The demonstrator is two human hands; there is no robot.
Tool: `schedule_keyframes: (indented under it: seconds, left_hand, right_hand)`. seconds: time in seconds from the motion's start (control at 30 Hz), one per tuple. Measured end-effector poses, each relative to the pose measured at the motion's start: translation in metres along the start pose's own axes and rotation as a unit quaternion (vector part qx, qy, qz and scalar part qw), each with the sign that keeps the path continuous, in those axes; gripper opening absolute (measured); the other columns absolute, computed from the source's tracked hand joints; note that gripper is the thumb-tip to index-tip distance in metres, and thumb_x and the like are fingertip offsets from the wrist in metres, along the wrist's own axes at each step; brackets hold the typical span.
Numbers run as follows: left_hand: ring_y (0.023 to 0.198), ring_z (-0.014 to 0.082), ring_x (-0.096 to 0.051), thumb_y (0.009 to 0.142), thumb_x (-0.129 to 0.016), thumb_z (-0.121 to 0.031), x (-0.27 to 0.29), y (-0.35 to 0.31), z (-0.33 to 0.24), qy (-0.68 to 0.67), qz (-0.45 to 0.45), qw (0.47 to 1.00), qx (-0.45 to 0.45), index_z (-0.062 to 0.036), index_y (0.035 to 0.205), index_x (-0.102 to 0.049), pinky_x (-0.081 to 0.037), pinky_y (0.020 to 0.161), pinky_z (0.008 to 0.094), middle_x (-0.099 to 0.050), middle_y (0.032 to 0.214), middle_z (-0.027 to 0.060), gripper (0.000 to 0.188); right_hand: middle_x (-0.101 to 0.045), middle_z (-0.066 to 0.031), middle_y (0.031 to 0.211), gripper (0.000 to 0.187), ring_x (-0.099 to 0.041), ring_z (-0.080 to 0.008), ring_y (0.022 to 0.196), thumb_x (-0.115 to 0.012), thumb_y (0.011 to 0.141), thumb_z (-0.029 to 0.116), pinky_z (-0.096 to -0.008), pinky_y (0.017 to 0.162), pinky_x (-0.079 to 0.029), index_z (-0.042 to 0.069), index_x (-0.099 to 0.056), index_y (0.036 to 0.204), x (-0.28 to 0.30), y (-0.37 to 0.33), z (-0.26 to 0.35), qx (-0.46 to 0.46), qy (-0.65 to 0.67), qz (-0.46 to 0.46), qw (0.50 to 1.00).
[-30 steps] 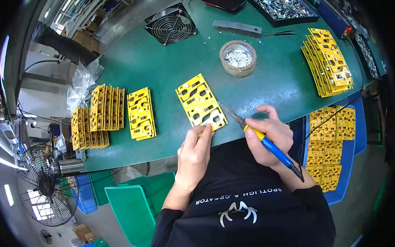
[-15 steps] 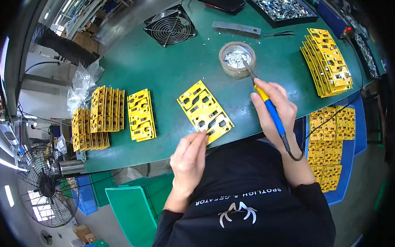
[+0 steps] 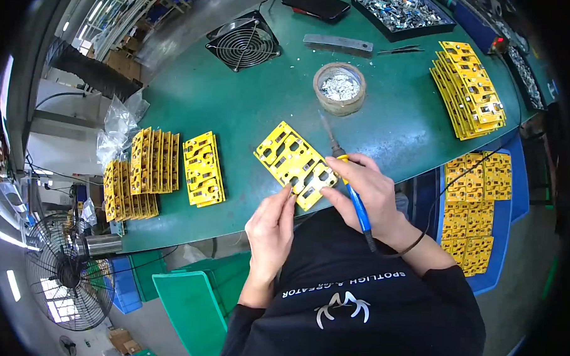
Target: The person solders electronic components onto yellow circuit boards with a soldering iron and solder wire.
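A yellow circuit board (image 3: 287, 154) lies slanted on the green bench in front of me. My left hand (image 3: 271, 226) is closed in a pinch at the board's near left edge. In my right hand (image 3: 373, 197) is a soldering iron (image 3: 361, 213) with a blue and yellow handle. Its tip points away from me, up toward the round tub (image 3: 339, 107) of silvery scraps, and is apart from it. The right thumb and forefinger reach the board's right edge; whether they press on it I cannot tell.
Stacked yellow boards stand at the left (image 3: 155, 161) and the far right (image 3: 469, 90). A small fan (image 3: 244, 43), a grey metal bar (image 3: 338, 44), tweezers (image 3: 400, 50) and a black tray of parts (image 3: 400, 16) lie farther back. The iron's cord (image 3: 441, 212) runs right, past a blue bin (image 3: 499, 242) of boards.
My right hand has come back from the tub toward the board, drawing the iron's tip out of the scraps. The board has shifted slightly; my left hand remains at its edge.
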State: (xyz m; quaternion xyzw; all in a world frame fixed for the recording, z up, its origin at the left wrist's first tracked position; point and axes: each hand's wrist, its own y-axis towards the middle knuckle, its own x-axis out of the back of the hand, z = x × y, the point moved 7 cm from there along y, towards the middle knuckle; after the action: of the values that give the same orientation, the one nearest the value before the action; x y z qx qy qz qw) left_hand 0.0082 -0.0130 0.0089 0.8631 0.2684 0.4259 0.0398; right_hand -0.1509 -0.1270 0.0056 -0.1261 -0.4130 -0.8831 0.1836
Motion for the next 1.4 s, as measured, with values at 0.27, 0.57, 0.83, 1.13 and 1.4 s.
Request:
schedule_keyframes:
  seconds: [0.27, 0.57, 0.83, 1.13, 1.4]
  left_hand:
    - [0.087, 0.0312, -0.076, 0.093, -0.075, 0.002, -0.007, -0.003, -0.01, -0.022, 0.005, 0.999, -0.029, 0.0019, 0.118, -0.074, -0.06, 0.077, 0.0368, -0.076, 0.1, 0.0185, 0.025]
    - [0.073, 0.0142, -0.071, 0.09, -0.078, 0.005, -0.003, -0.002, -0.018, -0.04, -0.027, 0.996, -0.072, 0.0043, 0.111, -0.077, -0.055, 0.065, 0.0262, -0.076, 0.093, 0.0142, 0.021]
    - [0.074, 0.014, -0.071, 0.09, -0.078, 0.005, -0.004, -0.003, -0.021, -0.032, -0.024, 0.996, -0.077, 0.0044, 0.11, -0.077, -0.055, 0.065, 0.026, -0.076, 0.092, 0.0135, 0.02]
    - [0.075, 0.0139, -0.071, 0.09, -0.079, 0.005, -0.005, -0.003, -0.021, -0.039, -0.021, 0.996, -0.073, 0.0047, 0.109, -0.077, -0.055, 0.066, 0.0257, -0.076, 0.092, 0.013, 0.02]
    - [0.079, 0.0206, -0.074, 0.09, -0.079, 0.004, -0.003, -0.004, -0.022, -0.036, -0.021, 0.996, -0.078, 0.0022, 0.111, -0.077, -0.058, 0.069, 0.0301, -0.077, 0.094, 0.0137, 0.021]
  right_hand:
    - [-0.071, -0.0216, 0.111, 0.071, -0.072, -0.0385, 0.101, -0.091, 0.079, 0.028, -0.0517, 0.103, -0.053, -0.003, -0.061, 0.136, -0.004, 0.0, 0.0, 0.015, 0.0, 0.045, 0.999]
    - [-0.07, -0.0242, 0.126, 0.087, -0.07, -0.0405, 0.117, -0.095, 0.073, 0.04, -0.0565, 0.113, -0.048, -0.002, -0.06, 0.14, -0.002, 0.002, -0.001, -0.006, 0.017, 0.086, 0.996]
    - [-0.069, -0.0231, 0.121, 0.082, -0.069, -0.0402, 0.114, -0.094, 0.075, 0.036, -0.057, 0.111, -0.048, -0.003, -0.059, 0.139, -0.001, 0.004, 0.0, 0.002, 0.028, 0.079, 0.996]
    - [-0.069, -0.0216, 0.116, 0.077, -0.07, -0.04, 0.108, -0.092, 0.077, 0.032, -0.0563, 0.108, -0.05, -0.003, -0.059, 0.137, 0.001, 0.006, 0.001, 0.012, 0.033, 0.075, 0.997]
    - [-0.07, -0.0209, 0.116, 0.079, -0.071, -0.0387, 0.107, -0.094, 0.075, 0.031, -0.055, 0.107, -0.051, -0.003, -0.059, 0.137, 0.001, 0.006, 0.0, 0.01, 0.043, 0.073, 0.996]
